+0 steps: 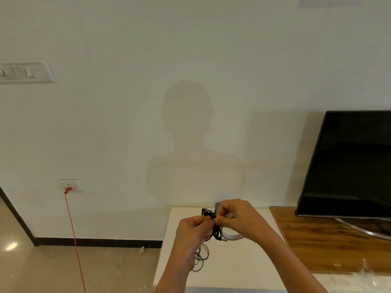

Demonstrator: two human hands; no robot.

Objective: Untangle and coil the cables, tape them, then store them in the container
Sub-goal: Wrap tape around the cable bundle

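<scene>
Head view: our left hand [193, 228] and right hand [240, 217] both pinch the cable [217, 233], bunched between our meeting fingertips [211, 222].

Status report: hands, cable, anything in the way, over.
Both busy: left hand and right hand pinch the black coil above the table. Roll of tape under right hand. Some loose wire on table; nothing blocking.

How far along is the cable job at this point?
Done: part of the black cable looks coiled into a small bundle. In hand: the left hand and right hand pinch that bundle above the white table, with the tape roll just under it; whether any tape is on yet is unclear. Left: loose cable loops lie uncoiled on the table, and storing has not begun.
</scene>
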